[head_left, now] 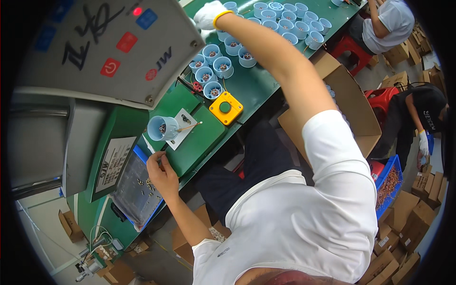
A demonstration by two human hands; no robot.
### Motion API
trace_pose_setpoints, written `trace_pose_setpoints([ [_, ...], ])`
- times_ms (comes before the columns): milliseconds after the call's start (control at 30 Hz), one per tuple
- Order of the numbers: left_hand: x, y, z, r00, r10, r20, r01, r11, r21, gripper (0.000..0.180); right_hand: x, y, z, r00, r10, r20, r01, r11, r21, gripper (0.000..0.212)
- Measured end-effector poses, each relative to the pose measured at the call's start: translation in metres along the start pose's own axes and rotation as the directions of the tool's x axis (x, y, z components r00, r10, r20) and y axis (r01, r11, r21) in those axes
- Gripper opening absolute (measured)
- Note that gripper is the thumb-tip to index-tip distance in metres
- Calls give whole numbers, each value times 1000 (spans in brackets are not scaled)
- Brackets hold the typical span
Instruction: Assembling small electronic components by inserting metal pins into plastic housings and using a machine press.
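Observation:
My bare left hand (162,175) is by the edge of the green machine base, above the blue-rimmed tray (128,190). Its thumb and fingers are closed around a small dark thing I cannot make out. Just beyond it, a light blue plastic cup-shaped housing (159,128) lies tilted on a white plate (183,124), with small metal parts inside and a thin wire sticking out. My right arm stretches far across the green table. My right hand (209,15), in a white glove with a yellow wristband, is beside the far blue housings (232,45); its fingers are hidden.
A yellow box with a green button (226,108) sits at the table edge. The grey machine control panel (118,47) looms at left. An open carton (351,109) stands right of my arm, with a blue crate (389,185) of wires farther right. Two people (389,23) sit at right.

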State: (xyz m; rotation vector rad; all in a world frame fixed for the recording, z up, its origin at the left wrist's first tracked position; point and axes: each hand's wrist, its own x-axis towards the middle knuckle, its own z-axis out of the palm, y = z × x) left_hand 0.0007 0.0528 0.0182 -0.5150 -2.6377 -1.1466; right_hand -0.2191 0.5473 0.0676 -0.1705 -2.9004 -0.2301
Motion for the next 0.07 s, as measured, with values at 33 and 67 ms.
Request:
trace_pose_setpoints([
  [33,-3,-2,-3,1000,-17,-1,17,1000,22,10,-4,-9,4,995,-2,99,-1,1000,29,36],
  [67,-2,-2,-4,1000,-22,1,22,999,35,10,-3,-7,12,995,-21,98,17,999,43,36],
])
